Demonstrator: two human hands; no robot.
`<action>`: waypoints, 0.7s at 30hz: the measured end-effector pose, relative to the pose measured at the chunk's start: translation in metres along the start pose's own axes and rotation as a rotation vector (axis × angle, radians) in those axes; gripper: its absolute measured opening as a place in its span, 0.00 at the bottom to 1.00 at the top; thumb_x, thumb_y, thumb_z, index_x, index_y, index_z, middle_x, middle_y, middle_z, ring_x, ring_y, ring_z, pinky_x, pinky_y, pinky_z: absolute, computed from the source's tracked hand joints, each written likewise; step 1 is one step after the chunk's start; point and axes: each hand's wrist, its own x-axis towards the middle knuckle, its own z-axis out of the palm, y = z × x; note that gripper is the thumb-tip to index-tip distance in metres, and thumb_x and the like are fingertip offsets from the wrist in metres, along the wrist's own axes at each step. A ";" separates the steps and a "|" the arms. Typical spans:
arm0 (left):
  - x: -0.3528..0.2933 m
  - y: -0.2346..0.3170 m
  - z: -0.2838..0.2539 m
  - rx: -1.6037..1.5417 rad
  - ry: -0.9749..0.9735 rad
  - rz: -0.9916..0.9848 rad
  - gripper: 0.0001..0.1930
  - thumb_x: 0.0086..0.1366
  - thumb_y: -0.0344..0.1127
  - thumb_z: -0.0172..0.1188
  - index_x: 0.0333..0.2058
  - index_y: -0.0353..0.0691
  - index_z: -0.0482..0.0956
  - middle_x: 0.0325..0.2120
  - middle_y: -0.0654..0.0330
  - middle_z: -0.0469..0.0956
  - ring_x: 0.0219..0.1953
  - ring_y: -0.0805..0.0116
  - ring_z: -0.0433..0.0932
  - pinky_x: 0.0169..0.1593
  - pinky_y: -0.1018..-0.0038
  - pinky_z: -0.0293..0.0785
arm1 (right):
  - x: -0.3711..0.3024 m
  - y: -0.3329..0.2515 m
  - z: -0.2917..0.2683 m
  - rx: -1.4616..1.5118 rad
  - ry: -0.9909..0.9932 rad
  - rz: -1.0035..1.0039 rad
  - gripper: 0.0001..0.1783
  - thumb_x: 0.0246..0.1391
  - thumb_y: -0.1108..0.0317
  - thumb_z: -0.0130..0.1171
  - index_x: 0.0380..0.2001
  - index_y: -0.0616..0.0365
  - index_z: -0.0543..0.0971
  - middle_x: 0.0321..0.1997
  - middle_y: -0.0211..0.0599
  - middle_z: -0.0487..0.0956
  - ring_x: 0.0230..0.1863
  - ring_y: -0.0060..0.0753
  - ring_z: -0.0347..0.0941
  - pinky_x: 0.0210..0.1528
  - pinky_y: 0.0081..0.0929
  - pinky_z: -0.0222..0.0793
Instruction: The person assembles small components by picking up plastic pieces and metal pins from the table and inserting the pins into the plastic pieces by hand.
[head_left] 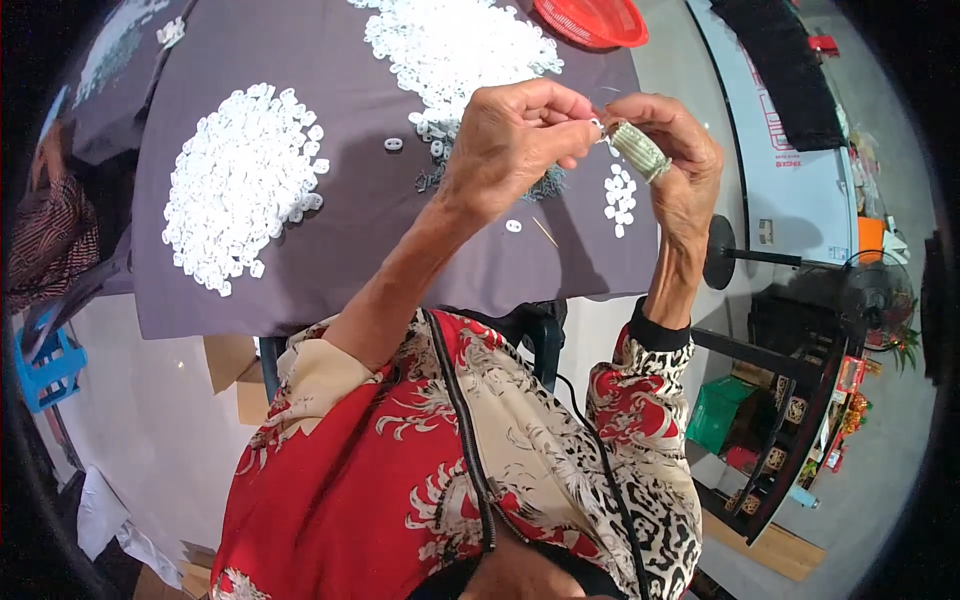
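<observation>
Above the grey-covered table, my left hand (pixel 505 145) and my right hand (pixel 685 150) are close together, fingertips nearly meeting. The left fingers are pinched at a small white piece (pixel 598 125), mostly hidden by the fingertips. Between the right thumb and fingers sits a pale green ribbed bundle (pixel 636 150). Under my hands lie dark green-grey strands (pixel 545 185). A loose white two-holed oval piece (pixel 513 226) and a thin yellowish stick (pixel 545 233) lie nearer me. Beneath the right hand is a small cluster of white pieces (pixel 620 205).
A large heap of white oval pieces (pixel 240 190) lies on the left of the table, another heap (pixel 460 55) at the far side. A red basket (pixel 600 22) stands at the far right corner. A blue stool (pixel 50 365) is at left, a fan (pixel 875 295) at right.
</observation>
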 end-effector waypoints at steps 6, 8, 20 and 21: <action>-0.001 0.001 0.000 -0.046 0.007 -0.043 0.10 0.53 0.29 0.58 0.32 0.29 0.75 0.23 0.58 0.76 0.24 0.77 0.74 0.28 0.83 0.71 | 0.002 0.010 -0.001 0.051 0.038 0.012 0.11 0.42 0.82 0.55 0.34 0.66 0.75 0.31 0.33 0.76 0.33 0.22 0.73 0.37 0.16 0.68; -0.001 0.001 0.000 -0.049 -0.005 -0.024 0.09 0.53 0.29 0.57 0.32 0.29 0.75 0.23 0.58 0.76 0.24 0.77 0.74 0.28 0.83 0.71 | 0.001 0.009 -0.002 0.063 0.034 0.009 0.11 0.42 0.82 0.56 0.34 0.65 0.75 0.31 0.33 0.76 0.33 0.22 0.73 0.37 0.16 0.68; 0.000 0.000 -0.001 0.020 -0.001 -0.006 0.09 0.53 0.30 0.58 0.31 0.29 0.76 0.21 0.59 0.76 0.23 0.78 0.74 0.28 0.83 0.71 | -0.001 0.009 -0.002 0.033 0.025 0.052 0.13 0.41 0.78 0.56 0.35 0.67 0.74 0.32 0.38 0.76 0.35 0.25 0.73 0.40 0.19 0.68; 0.000 0.000 0.000 0.023 -0.004 0.000 0.09 0.53 0.30 0.58 0.31 0.29 0.76 0.21 0.59 0.76 0.23 0.78 0.74 0.28 0.83 0.72 | -0.001 0.009 -0.002 0.033 0.029 0.043 0.13 0.41 0.78 0.55 0.35 0.67 0.74 0.32 0.38 0.76 0.34 0.25 0.73 0.40 0.19 0.68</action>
